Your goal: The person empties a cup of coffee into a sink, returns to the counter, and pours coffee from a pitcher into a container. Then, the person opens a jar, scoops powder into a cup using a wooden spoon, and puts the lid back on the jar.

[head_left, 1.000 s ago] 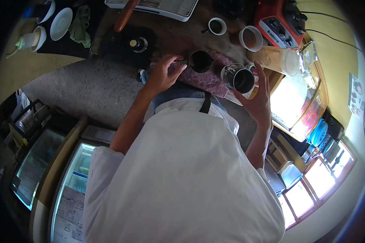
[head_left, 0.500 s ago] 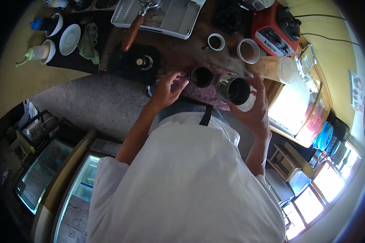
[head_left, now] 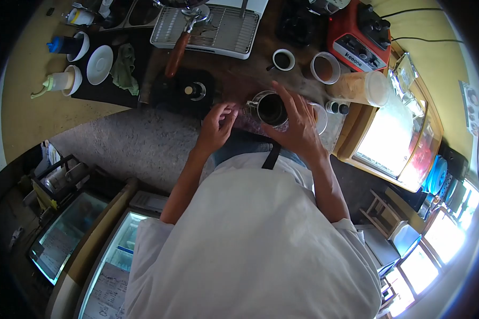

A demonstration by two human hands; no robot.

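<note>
My right hand [head_left: 298, 125] spans a shiny metal cup [head_left: 261, 97] with a dark inside, thumb at the near rim and fingers along the far right side. A handle sticks out on the cup's left. Just left of that handle is my left hand [head_left: 215, 127], its fingers loosely bent and nothing visible in them. The cup is over a reddish cloth [head_left: 234, 121]. Partly behind my right hand stands a clear glass [head_left: 320, 118]. A white cup of dark liquid [head_left: 283, 59] and a tub with brown contents [head_left: 324, 68] are farther back.
At the back are a drip tray [head_left: 218, 32] with a wooden-handled portafilter [head_left: 178, 53] and a red blender base [head_left: 359, 40]. A tall plastic container [head_left: 356, 87] and small dark-capped bottles [head_left: 337, 108] stand at right. A saucer [head_left: 99, 65] and green cloth [head_left: 124, 69] lie at left.
My right hand has moved left with the metal cup, to where the dark-mouthed vessel stood. The glass and small bottles now show. My left hand has shifted slightly down and left, fingers more bent.
</note>
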